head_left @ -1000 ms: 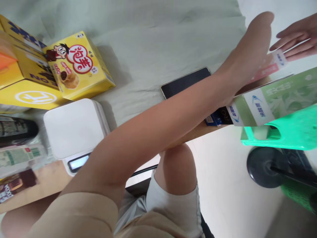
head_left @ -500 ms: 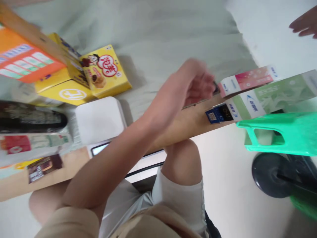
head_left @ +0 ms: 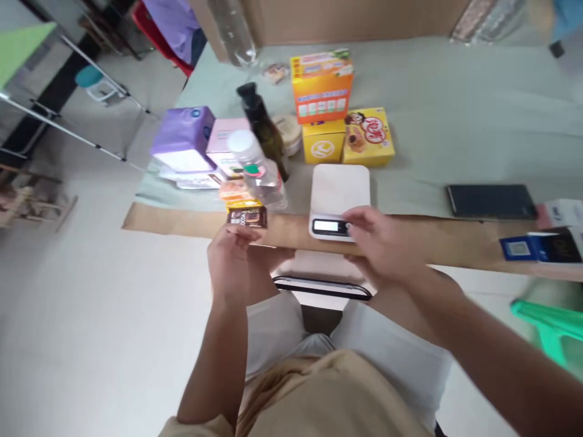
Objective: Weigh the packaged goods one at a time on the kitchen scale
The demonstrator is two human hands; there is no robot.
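My left hand (head_left: 229, 255) is at the table's front edge, its fingers pinching the lower edge of a small brown cocoa snack packet (head_left: 249, 216). My right hand (head_left: 376, 238) is blurred and holds nothing. Its fingers are partly bent and reach the front right corner of a white kitchen scale (head_left: 340, 189), by the button beside the lit display. The digits cannot be read. Nothing lies on the scale's platform. Just behind the packet stands a clear bottle with a white cap (head_left: 255, 167).
Behind the scale are a yellow puff box (head_left: 371, 136) and an orange box (head_left: 321, 91) above another yellow box. A dark pump bottle (head_left: 264, 130) and purple tissue pack (head_left: 182, 136) stand left. A black phone (head_left: 492, 200) lies right; a green stool (head_left: 551, 328) is below.
The view has swung left and widened. My left arm, stretched rightward across the table before, is back at the left by the packet. My right hand now reaches the scale.
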